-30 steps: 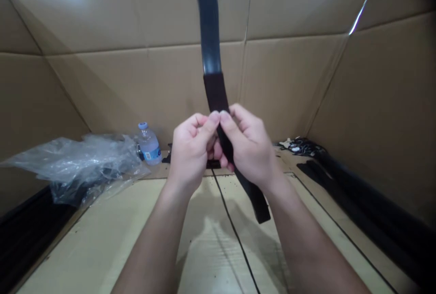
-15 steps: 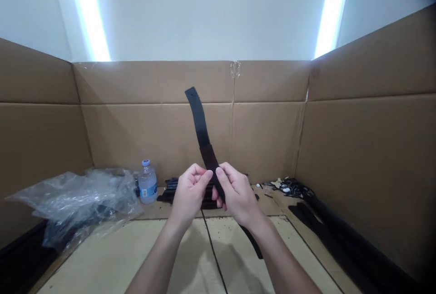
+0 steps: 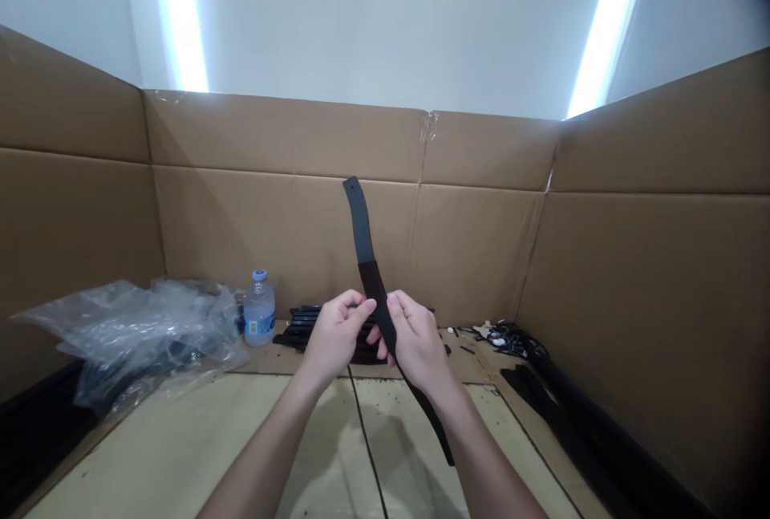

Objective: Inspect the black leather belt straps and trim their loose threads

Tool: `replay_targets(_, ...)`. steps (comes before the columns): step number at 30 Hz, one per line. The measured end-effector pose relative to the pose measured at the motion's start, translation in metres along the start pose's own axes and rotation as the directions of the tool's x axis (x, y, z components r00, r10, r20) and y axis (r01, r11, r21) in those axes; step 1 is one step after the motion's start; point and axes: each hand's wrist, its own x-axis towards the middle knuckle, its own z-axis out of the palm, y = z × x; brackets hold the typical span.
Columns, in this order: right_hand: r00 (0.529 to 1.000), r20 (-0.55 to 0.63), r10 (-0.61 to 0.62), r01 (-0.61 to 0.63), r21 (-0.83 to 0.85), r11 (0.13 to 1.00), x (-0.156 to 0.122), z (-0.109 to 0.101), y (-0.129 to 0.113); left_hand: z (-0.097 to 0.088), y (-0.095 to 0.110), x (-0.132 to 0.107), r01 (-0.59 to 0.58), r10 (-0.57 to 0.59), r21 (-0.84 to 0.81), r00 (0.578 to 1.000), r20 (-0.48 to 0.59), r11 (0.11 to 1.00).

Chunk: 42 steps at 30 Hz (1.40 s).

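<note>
A long, slightly curved black strip (image 3: 362, 238) stands upright in front of me, its top end rising against the cardboard wall and its lower end reaching down behind my right wrist. My right hand (image 3: 415, 346) is wrapped round the strip's middle. My left hand (image 3: 335, 336) pinches at the same spot, thumb and forefinger closed against the strip's darker band. Both hands hover above the cardboard-covered table (image 3: 180, 455).
Cardboard walls (image 3: 650, 262) enclose the table on three sides. Crumpled clear plastic (image 3: 132, 326) lies at the left, a small water bottle (image 3: 259, 307) beside it. More black strips (image 3: 306, 325) are stacked at the back, and black strips and cables (image 3: 541, 375) run along the right wall.
My view has lifted from close on the hands to a wider view of the walls and ceiling lights. Both hands keep the same grip on the strip.
</note>
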Motion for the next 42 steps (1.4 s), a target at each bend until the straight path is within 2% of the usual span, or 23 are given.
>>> replay_targets(4, 0.999, 0.042, -0.005, 0.001, 0.087, 0.996, 0.001, 0.001, -0.002, 0.0, -0.008, 0.002, -0.046, 0.045, -0.028, 0.998, -0.055, 0.999)
replay_targets(10, 0.993, 0.096, 0.071, -0.1, 0.336, 0.937, 0.004, 0.004, 0.001, 0.0, -0.013, 0.002, -0.06, 0.058, -0.021, 0.994, -0.096, 0.998)
replay_targets(12, 0.991, 0.106, 0.083, -0.115, 0.348, 0.93, 0.004, 0.005, 0.002, 0.001, -0.01, 0.002, -0.079, 0.078, -0.004, 0.991, -0.113, 0.997)
replay_targets(15, 0.994, 0.079, 0.072, -0.09, 0.266, 0.96, 0.004, 0.004, 0.004, 0.003, -0.006, 0.001, -0.142, 0.141, 0.001, 0.981, -0.132, 0.99)
replay_targets(17, 0.999, 0.016, 0.05, -0.053, 0.209, 0.977, 0.004, 0.005, 0.002, 0.004, -0.004, 0.001, -0.144, 0.141, -0.008, 0.98, -0.139, 0.99)
replay_targets(19, 0.993, -0.117, 0.011, 0.012, 0.192, 0.981, 0.003, 0.004, -0.003, 0.004, -0.004, 0.001, -0.1, 0.097, -0.014, 0.983, -0.157, 0.995)
replay_targets(21, 0.945, -0.321, -0.068, 0.152, 0.243, 0.958, 0.0, 0.0, -0.012, 0.003, -0.004, 0.001, -0.048, 0.041, -0.034, 0.982, -0.182, 0.998)
replay_targets(23, 0.885, -0.448, -0.129, 0.323, 0.389, 0.863, -0.006, -0.008, -0.025, 0.003, -0.005, 0.002, -0.016, 0.0, -0.076, 0.98, -0.201, 0.997)
replay_targets(24, 0.889, -0.437, -0.137, 0.369, 0.505, 0.781, -0.009, -0.013, -0.032, 0.002, -0.006, 0.002, -0.008, -0.013, -0.099, 0.978, -0.207, 0.995)
replay_targets(26, 0.951, -0.28, -0.128, 0.296, 0.711, 0.638, -0.016, -0.024, -0.046, 0.001, -0.008, 0.003, -0.002, -0.028, -0.137, 0.977, -0.214, 0.991)
replay_targets(28, 0.98, -0.164, -0.109, 0.197, 0.81, 0.552, -0.021, -0.032, -0.057, 0.001, -0.011, 0.003, 0.001, -0.034, -0.164, 0.979, -0.2, 0.986)
replay_targets(30, 0.986, -0.136, -0.093, 0.164, 0.852, 0.497, -0.026, -0.037, -0.063, 0.001, -0.013, 0.003, 0.011, -0.045, -0.185, 0.982, -0.181, 0.983)
replay_targets(39, 0.985, -0.099, -0.142, 0.149, 0.901, 0.408, -0.036, -0.036, -0.079, 0.006, -0.01, -0.001, -0.001, -0.022, -0.147, 0.988, -0.153, 0.989)
replay_targets(42, 0.98, -0.102, -0.172, 0.167, 0.891, 0.422, -0.043, -0.039, -0.08, 0.009, -0.009, -0.002, -0.007, -0.013, -0.145, 0.991, -0.135, 0.989)
